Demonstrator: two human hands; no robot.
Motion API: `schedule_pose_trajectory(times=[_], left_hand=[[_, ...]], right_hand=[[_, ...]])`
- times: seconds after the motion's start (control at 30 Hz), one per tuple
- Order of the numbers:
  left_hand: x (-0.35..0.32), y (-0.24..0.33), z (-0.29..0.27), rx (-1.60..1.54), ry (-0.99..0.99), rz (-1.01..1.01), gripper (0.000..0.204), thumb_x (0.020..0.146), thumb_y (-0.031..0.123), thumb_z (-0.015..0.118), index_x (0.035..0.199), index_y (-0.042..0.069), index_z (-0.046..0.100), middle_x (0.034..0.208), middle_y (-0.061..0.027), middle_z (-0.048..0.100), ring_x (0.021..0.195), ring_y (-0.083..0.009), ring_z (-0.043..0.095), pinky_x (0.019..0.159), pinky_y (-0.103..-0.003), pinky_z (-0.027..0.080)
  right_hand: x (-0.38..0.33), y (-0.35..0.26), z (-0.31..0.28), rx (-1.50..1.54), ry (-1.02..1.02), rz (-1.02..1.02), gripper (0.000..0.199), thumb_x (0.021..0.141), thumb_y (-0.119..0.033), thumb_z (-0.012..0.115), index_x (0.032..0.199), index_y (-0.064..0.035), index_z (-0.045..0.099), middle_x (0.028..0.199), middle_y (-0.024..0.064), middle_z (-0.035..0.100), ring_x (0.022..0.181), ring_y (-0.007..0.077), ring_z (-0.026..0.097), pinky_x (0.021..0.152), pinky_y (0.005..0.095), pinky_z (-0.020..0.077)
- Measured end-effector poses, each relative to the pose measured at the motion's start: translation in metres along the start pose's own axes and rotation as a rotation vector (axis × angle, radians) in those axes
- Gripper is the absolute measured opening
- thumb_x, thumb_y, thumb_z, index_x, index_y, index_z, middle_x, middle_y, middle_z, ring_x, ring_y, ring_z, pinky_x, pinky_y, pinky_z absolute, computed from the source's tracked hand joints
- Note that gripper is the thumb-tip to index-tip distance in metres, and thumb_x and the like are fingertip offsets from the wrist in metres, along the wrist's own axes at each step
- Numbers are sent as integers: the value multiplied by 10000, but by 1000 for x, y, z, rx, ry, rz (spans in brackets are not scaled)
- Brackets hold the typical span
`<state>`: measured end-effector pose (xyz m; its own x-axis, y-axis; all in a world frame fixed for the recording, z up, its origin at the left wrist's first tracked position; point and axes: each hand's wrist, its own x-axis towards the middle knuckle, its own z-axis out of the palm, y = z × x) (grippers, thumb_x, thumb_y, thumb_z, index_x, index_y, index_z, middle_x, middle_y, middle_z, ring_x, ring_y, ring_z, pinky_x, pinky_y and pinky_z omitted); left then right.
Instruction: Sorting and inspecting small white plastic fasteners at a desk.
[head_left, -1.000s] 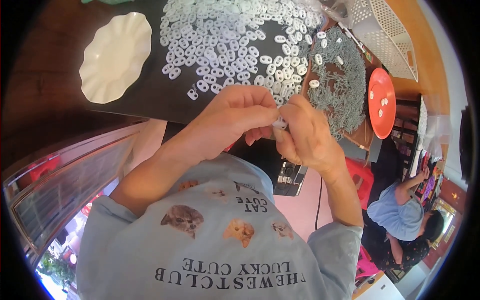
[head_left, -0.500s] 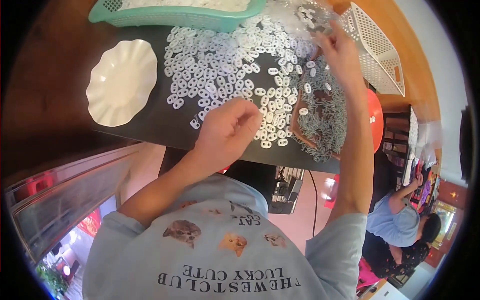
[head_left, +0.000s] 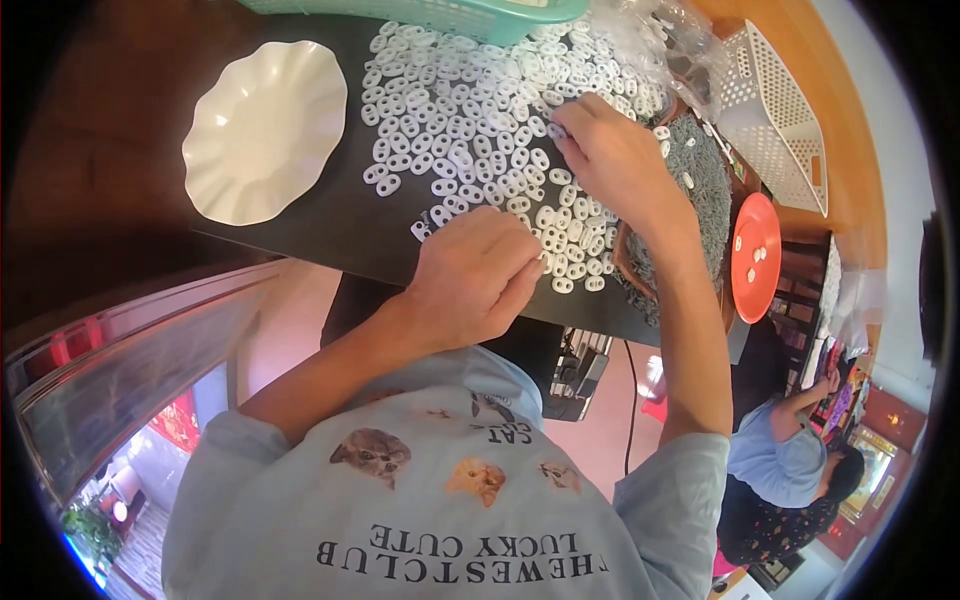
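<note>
Many small white oval pieces with two holes (head_left: 440, 125) lie spread over the dark tabletop. My left hand (head_left: 475, 272) is closed in a fist-like pinch at the near edge of these pieces; a bit of white shows at its fingertips, too small to make out. Over the pieces, my right hand (head_left: 620, 160) is bent downward with thumb and fingers pinched together. Whatever lies between them is mostly hidden. Right of that hand, a heap of small grey pieces (head_left: 705, 190) fills a brown-edged tray (head_left: 630, 265), partly covered by my forearm.
A cream scalloped dish (head_left: 265, 130) stands at left, a teal basket (head_left: 470, 18) at the far edge. Clear plastic bags (head_left: 650, 40) lie far right, near a white perforated basket (head_left: 775, 120). A red plate (head_left: 756, 275) holds several white pieces. Another person (head_left: 785, 455) sits further right.
My right hand has come from the plastic bag leftward and nearer, down to the white pieces. My left hand stays closed at about the same spot. The whole view has shifted slightly.
</note>
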<state>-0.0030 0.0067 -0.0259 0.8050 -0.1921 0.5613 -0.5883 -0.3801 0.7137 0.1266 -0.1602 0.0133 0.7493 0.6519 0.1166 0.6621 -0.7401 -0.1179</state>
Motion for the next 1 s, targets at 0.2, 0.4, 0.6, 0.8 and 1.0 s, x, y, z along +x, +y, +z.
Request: schedule_pose_trajectory(times=[0.2,0.4,0.6,0.8,1.0], left_hand=[[-3,-4,-1,18,27,42,110,734,-22,652,796,24,574,746,-91,579,656,-260,566,602,-355,449],[-1,-3,-3,57,-5,62,116,736,-12,645,809,35,568,782,-68,573,746,-256,570,709,-372,429],[-4,-6,-2,33,-24,55,133,729,25,638,818,51,543,806,-69,541,804,-265,546,738,-384,393],[-4,-5,-3,53,-18,75,144,729,19,641,842,44,554,830,-72,554,822,-267,555,756,-386,406],[3,1,-6,-85,23,43,137,770,-30,616,900,6,592,869,-105,600,783,-273,574,706,-370,442]], right_hand=[[-10,-4,-12,1,24,25,153,845,-110,613,990,-59,621,896,106,586,805,317,613,685,403,498],[10,2,0,21,18,60,142,841,-133,612,952,-45,631,888,117,593,815,332,611,707,418,492],[19,-1,2,-100,-66,37,140,838,-155,612,915,-39,626,857,139,600,813,338,623,689,432,500],[21,-10,-1,-186,-99,4,113,811,-129,602,884,-43,605,818,129,593,790,335,627,673,437,506],[11,0,0,-86,-13,21,132,790,-102,599,902,-33,603,827,142,599,751,332,618,659,427,490]])
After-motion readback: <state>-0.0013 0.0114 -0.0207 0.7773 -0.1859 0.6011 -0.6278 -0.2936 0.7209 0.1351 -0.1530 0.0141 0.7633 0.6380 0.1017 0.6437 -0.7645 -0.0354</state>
